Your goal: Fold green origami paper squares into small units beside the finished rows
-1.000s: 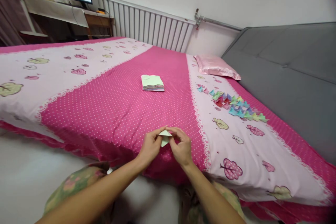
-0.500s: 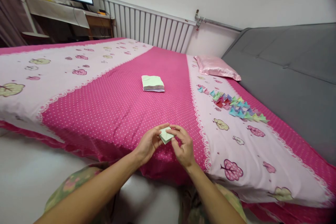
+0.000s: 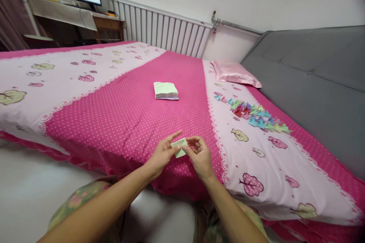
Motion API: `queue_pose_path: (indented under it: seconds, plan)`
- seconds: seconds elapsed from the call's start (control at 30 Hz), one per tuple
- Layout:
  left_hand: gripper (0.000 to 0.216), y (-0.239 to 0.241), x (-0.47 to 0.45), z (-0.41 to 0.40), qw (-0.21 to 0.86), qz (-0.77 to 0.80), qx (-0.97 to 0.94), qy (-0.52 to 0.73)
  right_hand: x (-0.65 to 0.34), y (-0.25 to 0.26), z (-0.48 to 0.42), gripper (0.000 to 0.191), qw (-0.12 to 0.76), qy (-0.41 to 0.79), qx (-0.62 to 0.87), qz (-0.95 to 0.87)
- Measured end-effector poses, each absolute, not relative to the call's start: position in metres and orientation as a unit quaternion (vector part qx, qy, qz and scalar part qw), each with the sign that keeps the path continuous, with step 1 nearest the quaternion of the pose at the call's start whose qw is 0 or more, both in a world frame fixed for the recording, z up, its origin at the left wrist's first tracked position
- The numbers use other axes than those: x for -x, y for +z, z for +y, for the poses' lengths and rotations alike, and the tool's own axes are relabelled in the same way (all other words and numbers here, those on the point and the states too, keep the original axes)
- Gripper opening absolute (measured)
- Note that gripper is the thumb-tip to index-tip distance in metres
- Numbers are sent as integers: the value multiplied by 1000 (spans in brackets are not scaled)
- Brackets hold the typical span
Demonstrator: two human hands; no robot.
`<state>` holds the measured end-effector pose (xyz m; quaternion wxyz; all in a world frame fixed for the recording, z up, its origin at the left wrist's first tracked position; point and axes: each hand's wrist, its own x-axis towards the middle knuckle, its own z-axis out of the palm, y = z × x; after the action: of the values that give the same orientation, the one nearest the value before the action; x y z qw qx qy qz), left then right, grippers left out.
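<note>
The person's left hand (image 3: 162, 156) pinches the left side of a small folded pale green paper (image 3: 180, 154), thumb on top, index finger stretched out past it. The right hand (image 3: 201, 159) grips the other side, thumb pressed near the middle, other fingers curled. The paper sits between the two hands, above the near edge of the pink bedspread (image 3: 134, 117); whether the hands rest on the cloth is unclear. Uneven pressure from the thumbs could skew a crease, and pulling the sides apart could tear a corner (thin stuff, by the look of it). A loosened pinch might drop it towards the floor (image 3: 25, 182). Farther off, the paper stack (image 3: 165, 88) lies loose, so a tug on the cloth could shift it, or topple the folded pieces (image 3: 261, 122) to the right.
</note>
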<state>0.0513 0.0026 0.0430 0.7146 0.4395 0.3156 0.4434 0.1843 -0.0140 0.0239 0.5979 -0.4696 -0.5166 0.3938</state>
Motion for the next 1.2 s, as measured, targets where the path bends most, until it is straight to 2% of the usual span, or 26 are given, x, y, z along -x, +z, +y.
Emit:
queue_pose_path:
  seconds: [0.1, 0.3, 0.6, 0.77, 1.03, 1.2]
  plan:
    - [65, 45, -52, 1, 706, 321, -457, 435, -185, 23, -14, 33, 599, 427, 469, -490]
    - [63, 45, -52, -1, 692, 343, -486, 410, -186, 22, -15, 17, 563, 438, 474, -516]
    - [26, 35, -57, 0, 715, 383, -475, 341, -189, 20, -11, 18, 600, 432, 488, -465]
    - [30, 37, -55, -1, 723, 400, -477, 299, -190, 21, -10, 19, 604, 427, 505, -445]
    - [29, 36, -56, 0, 720, 387, -487, 307, -189, 25, -9, 20, 621, 495, 486, -366]
    - [31, 33, -54, 3, 713, 393, -483, 322, -187, 29, -11, 20, 596, 521, 472, -388]
